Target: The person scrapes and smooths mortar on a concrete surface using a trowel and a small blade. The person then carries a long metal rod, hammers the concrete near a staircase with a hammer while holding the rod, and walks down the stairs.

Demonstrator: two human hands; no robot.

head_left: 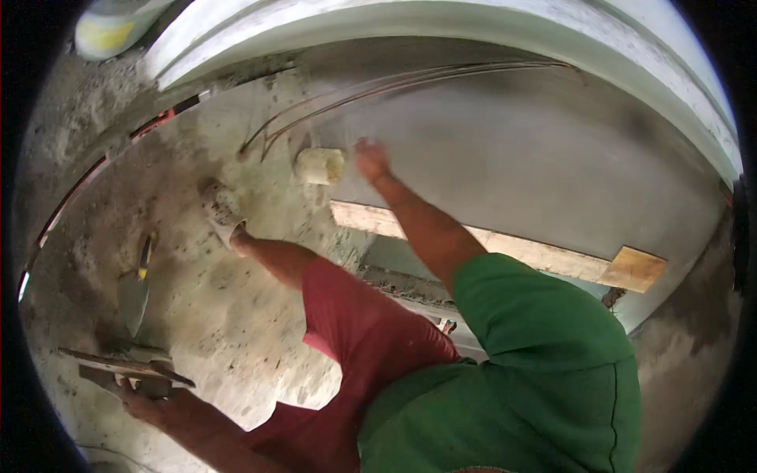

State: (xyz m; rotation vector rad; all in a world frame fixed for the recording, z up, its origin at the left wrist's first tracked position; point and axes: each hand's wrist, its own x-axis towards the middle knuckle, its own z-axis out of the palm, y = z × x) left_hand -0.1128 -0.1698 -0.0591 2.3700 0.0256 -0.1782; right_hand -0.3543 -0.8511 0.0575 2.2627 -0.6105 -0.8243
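At the lower left, my left hand (143, 400) is closed round a flat, float-like tool (126, 364), seen nearly edge-on. My right hand (371, 160) is stretched out over the smooth grey surface (505, 150), just right of a small whitish tub (319, 166) lying on its side; motion blur hides its fingers. A pointed trowel (134, 299) with a yellow and black handle lies on the stained floor, above my left hand. Thin bent rods (394, 85) lie across the grey surface, beyond my right hand.
A long wooden board (505, 241) runs under my right forearm to a short wood piece (632, 269). My foot (225, 206) stands on the blotchy floor (236, 315). A pale curved ledge (473, 24) crosses the top, and a whitish container (110, 35) stands at upper left.
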